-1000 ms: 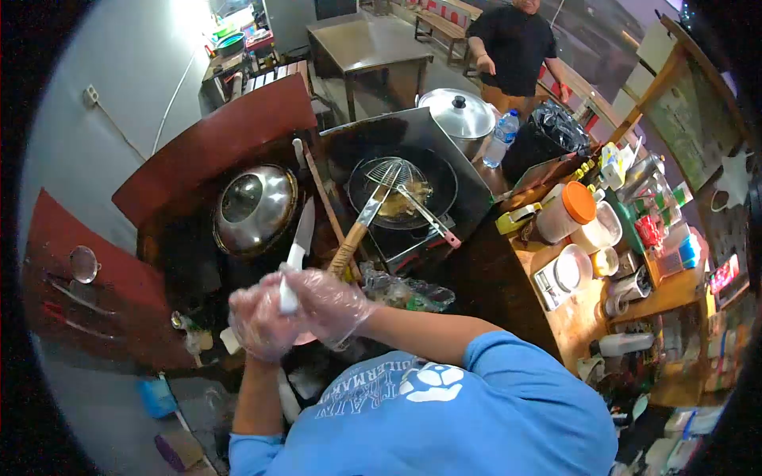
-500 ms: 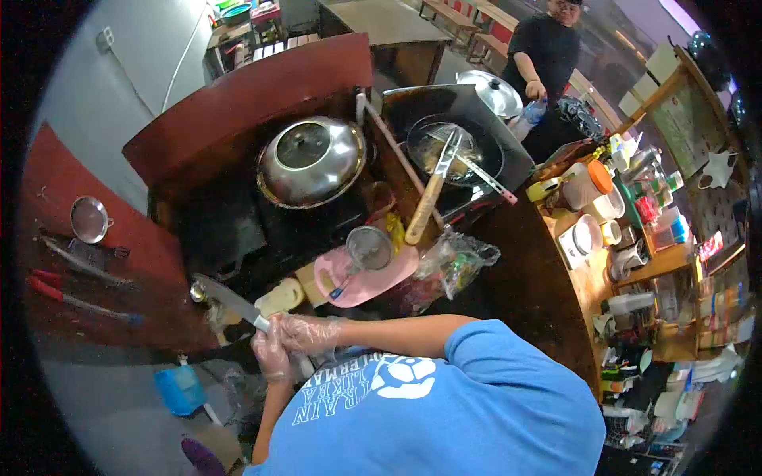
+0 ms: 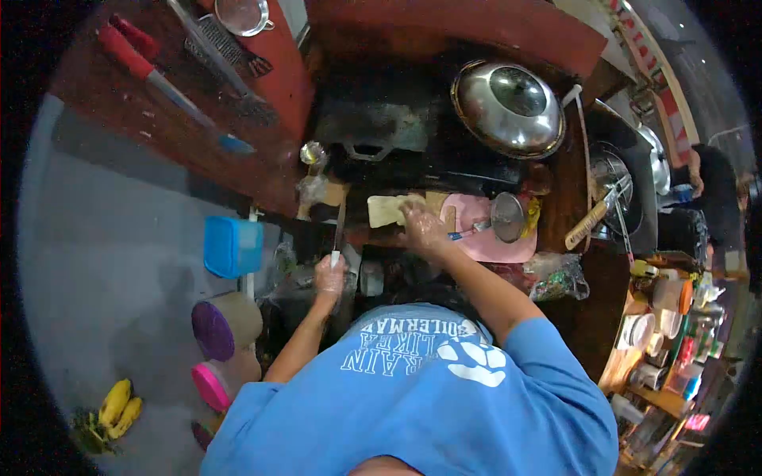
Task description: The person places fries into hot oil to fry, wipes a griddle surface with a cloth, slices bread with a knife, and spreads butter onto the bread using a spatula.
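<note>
My left hand (image 3: pixel 329 275), in a clear plastic glove, is closed round the white handle of a kitchen knife (image 3: pixel 340 226). The blade points away from me, roughly upright in the view. Also gloved, my right hand (image 3: pixel 425 228) has its fingers apart over the right end of a pale cream slab (image 3: pixel 386 211). Whether the fingertips touch it is hard to tell. Right of that hand lies a pink cutting board (image 3: pixel 484 247), with a small sieve (image 3: pixel 508 216) and a blue-tipped utensil (image 3: pixel 470 231) on it.
Beyond the counter stands a lidded wok (image 3: pixel 512 107); a pan (image 3: pixel 611 178) holds a wooden-handled tool (image 3: pixel 587 226). Tongs (image 3: pixel 171 83) hang on the red-brown panel at left. A plastic bag (image 3: pixel 559 278) lies beside the pink board. Another person's arm (image 3: pixel 695 174) shows far right.
My right hand has left my left hand and moved right to the pale slab. The knife stays in my left hand and now points straight away. My view has turned left and down.
</note>
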Demonstrator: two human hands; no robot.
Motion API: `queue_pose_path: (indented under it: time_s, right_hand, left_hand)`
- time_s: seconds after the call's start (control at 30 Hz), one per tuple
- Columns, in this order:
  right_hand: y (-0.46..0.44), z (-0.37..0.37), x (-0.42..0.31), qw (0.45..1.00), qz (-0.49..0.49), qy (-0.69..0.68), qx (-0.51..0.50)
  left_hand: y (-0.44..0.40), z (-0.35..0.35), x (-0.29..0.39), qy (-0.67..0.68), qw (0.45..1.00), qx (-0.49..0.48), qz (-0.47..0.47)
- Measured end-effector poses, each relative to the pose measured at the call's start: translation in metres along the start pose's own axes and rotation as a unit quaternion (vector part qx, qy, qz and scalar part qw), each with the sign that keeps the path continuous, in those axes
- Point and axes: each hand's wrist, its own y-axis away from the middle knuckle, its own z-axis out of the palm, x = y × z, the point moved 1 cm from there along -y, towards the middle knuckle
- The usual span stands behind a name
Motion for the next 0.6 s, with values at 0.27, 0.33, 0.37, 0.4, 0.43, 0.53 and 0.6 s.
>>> queue_pose_path:
  time_s: [0.27,0.33,0.37,0.4,0.43,0.53,0.6]
  right_hand:
    - [-0.087,0.073,0.061,0.987,-0.028,0.14,-0.075]
    - [-0.069,0.025,0.024,0.983,-0.047,0.137,-0.109]
    - [-0.071,0.027,0.031,0.982,-0.079,0.119,-0.126]
    - [-0.073,0.029,0.038,0.978,-0.111,0.102,-0.144]
    - [-0.075,0.03,0.043,0.972,-0.162,0.103,-0.133]
    - [-0.098,0.07,0.084,0.961,-0.245,0.029,-0.129]
    - [-0.105,0.041,0.068,0.963,-0.164,0.049,-0.209]
  left_hand:
    - [0.003,-0.025,-0.041,-0.091,0.993,0.024,0.073]
    - [-0.006,-0.029,-0.045,-0.128,0.987,0.02,0.098]
    - [-0.025,-0.026,-0.083,-0.119,0.989,0.02,0.081]
    - [-0.037,-0.024,-0.104,-0.109,0.992,0.021,0.064]
    - [-0.033,-0.025,-0.081,-0.116,0.991,0.017,0.06]
    - [-0.026,-0.027,-0.021,-0.152,0.974,-0.028,0.168]
    - [-0.03,-0.022,-0.021,-0.083,0.991,-0.011,0.105]
